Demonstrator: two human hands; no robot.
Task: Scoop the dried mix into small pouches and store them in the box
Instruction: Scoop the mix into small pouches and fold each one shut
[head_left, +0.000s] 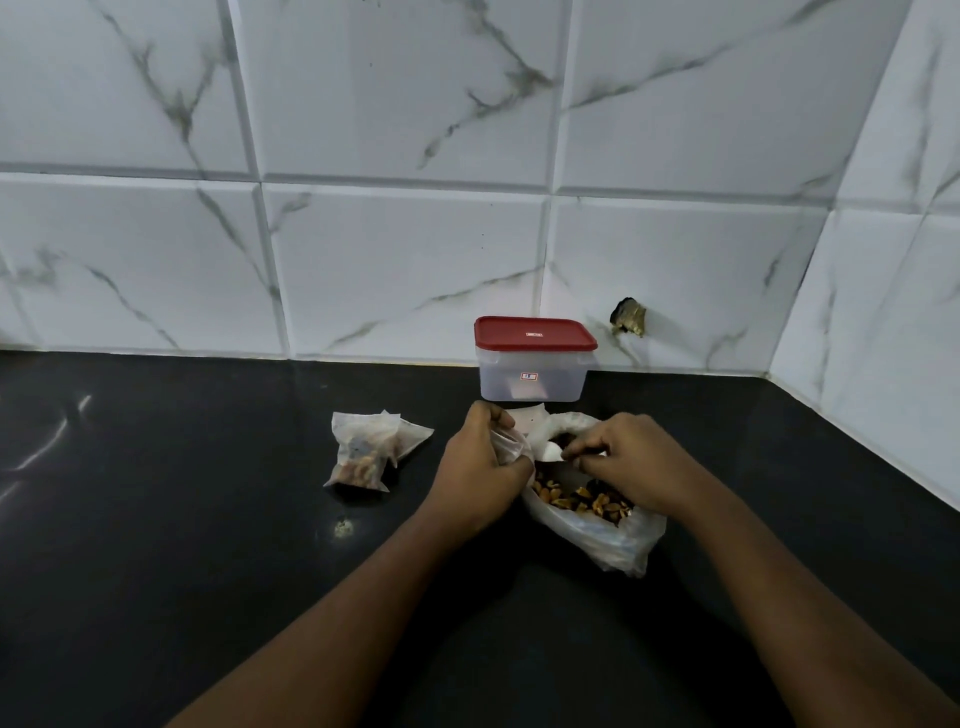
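Note:
A clear plastic bag (608, 540) of dried mix (582, 499) lies open on the black counter (208, 519). My left hand (478, 467) grips a small translucent pouch (511, 441) at the bag's left edge. My right hand (623, 457) pinches a white scoop (550, 451) over the mix, its bowl next to the pouch's mouth. To the left lie filled pouches (369, 452) in a small pile. Behind the hands, against the wall, stands the clear box (532, 382) with its red lid (535, 333) closed.
White marble-pattern tiles (415, 208) back the counter, with a side wall at the right forming a corner. A broken hole (631, 317) shows in the tile right of the box. A small pale speck (343, 527) lies on the counter in front of the pouches.

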